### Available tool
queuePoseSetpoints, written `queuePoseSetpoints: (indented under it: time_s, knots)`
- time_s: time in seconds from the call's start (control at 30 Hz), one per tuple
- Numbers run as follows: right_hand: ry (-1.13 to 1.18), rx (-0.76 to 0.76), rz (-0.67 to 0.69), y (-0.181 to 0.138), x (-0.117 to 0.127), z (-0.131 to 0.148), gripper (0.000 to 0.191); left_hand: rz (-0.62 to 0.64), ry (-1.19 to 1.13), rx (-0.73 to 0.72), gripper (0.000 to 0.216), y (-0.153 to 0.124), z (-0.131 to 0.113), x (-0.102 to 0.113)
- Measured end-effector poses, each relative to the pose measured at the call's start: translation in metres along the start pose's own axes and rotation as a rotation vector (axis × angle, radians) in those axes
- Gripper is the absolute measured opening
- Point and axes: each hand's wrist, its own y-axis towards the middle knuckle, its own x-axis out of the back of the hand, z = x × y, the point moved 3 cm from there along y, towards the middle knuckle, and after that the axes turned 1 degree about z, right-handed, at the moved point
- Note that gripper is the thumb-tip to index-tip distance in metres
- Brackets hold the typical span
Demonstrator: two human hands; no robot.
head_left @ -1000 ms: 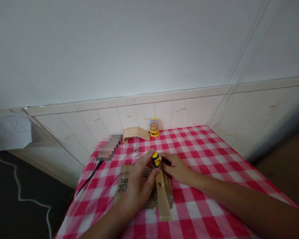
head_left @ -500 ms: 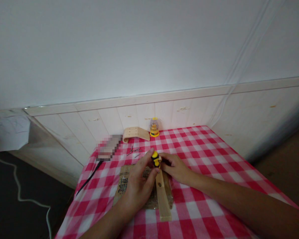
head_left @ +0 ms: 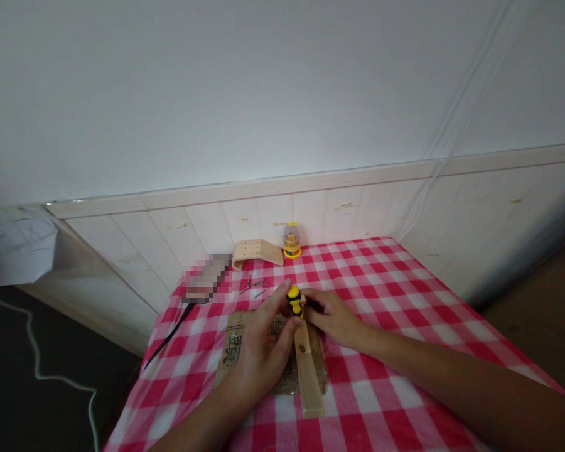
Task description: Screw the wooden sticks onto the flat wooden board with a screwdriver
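A yellow and black screwdriver [head_left: 294,301] stands upright on the far end of a light wooden slat [head_left: 308,376]. My left hand [head_left: 262,349] pinches the screwdriver's handle from the left with thumb and fingers closed round it. My right hand [head_left: 333,317] rests at the slat's far end, just right of the screwdriver, fingers curled against the wood. The slat lies on a plastic-wrapped brown packet [head_left: 238,351] on the red and white checked tablecloth [head_left: 395,295].
Several loose screws [head_left: 255,286] lie beyond my hands. Farther back stand a curved wooden piece [head_left: 257,253] and a yellow bit holder [head_left: 291,241] against the panelled wall. A blurred grey object [head_left: 206,280] with a black cable [head_left: 169,336] sits at the left edge.
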Motion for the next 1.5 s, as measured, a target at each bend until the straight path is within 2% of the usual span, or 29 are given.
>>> queuePoseSetpoints:
  time_s: [0.5, 0.77, 1.03, 1.2, 1.33, 1.5]
  knots:
    - [0.006, 0.016, 0.006, -0.001, -0.001, 0.003, 0.021, -0.023, 0.046, -0.059, 0.053, 0.000, -0.001, 0.001]
    - [-0.016, 0.014, -0.002, -0.001, 0.000, 0.002, 0.021, -0.029, -0.022, -0.035, 0.059, -0.005, 0.010, -0.004]
    - [-0.029, 0.015, -0.007, -0.001, 0.000, 0.002, 0.019, -0.033, 0.095, -0.186, 0.053, 0.000, -0.007, 0.002]
    - [-0.040, 0.020, -0.006, -0.001, 0.001, -0.001, 0.020, -0.107, 0.134, -0.230, 0.049, 0.003, -0.009, 0.002]
    - [-0.014, 0.024, -0.005, -0.001, 0.000, -0.003, 0.021, -0.135, 0.143, -0.203, 0.044, 0.003, -0.008, 0.002]
    - [-0.021, 0.026, -0.006, -0.001, 0.000, 0.000, 0.021, -0.097, 0.088, -0.135, 0.046, 0.002, -0.006, 0.001]
